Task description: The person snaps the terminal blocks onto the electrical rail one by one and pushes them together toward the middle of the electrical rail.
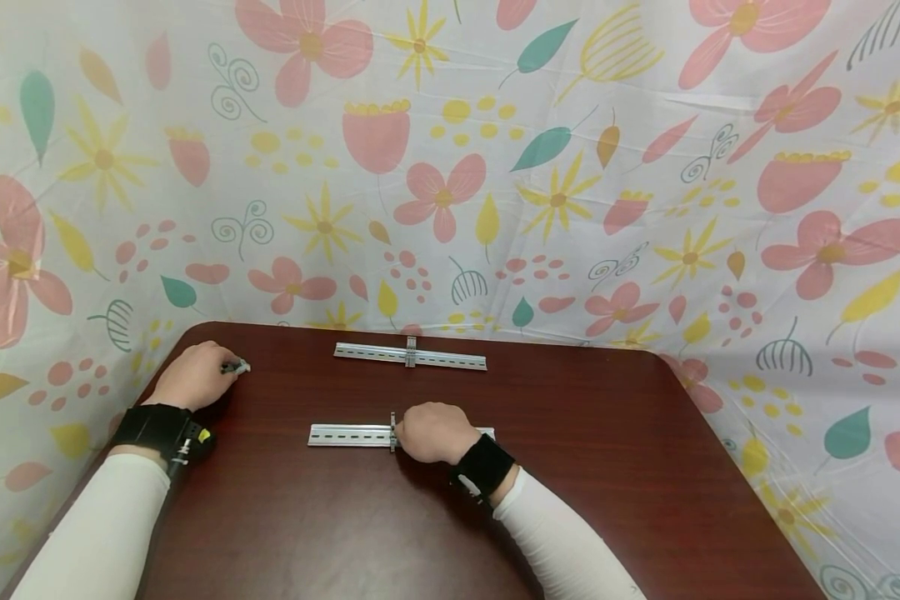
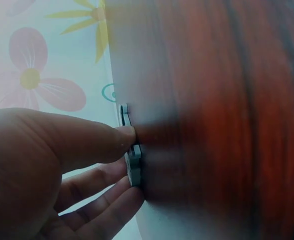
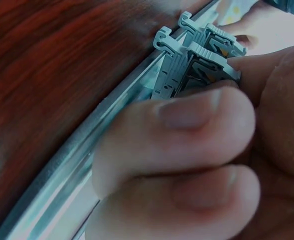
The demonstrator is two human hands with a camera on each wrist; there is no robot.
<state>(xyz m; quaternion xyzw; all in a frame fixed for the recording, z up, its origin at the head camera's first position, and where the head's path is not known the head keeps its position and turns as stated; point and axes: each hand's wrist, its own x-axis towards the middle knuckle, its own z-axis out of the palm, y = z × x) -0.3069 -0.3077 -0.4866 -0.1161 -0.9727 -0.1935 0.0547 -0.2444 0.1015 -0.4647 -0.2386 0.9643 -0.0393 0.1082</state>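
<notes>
In the head view my right hand (image 1: 438, 432) is over the near slotted metal DIN rail (image 1: 350, 435), hiding part of its right half. Its fingers pinch a grey plastic DIN-rail clip (image 3: 169, 75) on the rail, as the right wrist view shows. A second grey clip (image 3: 199, 31) stands just beyond it on the same rail. At the table's far left corner, my left hand (image 1: 197, 375) pinches a small grey piece (image 2: 133, 167) between thumb and fingers, low by the tabletop. The fingers cover part of that piece.
A second DIN rail (image 1: 450, 360) lies slightly slanted near the back edge of the dark wooden table (image 1: 585, 467), with grey clips (image 1: 411, 352) standing at its middle. A flower-print curtain (image 1: 450, 167) hangs behind and beside the table.
</notes>
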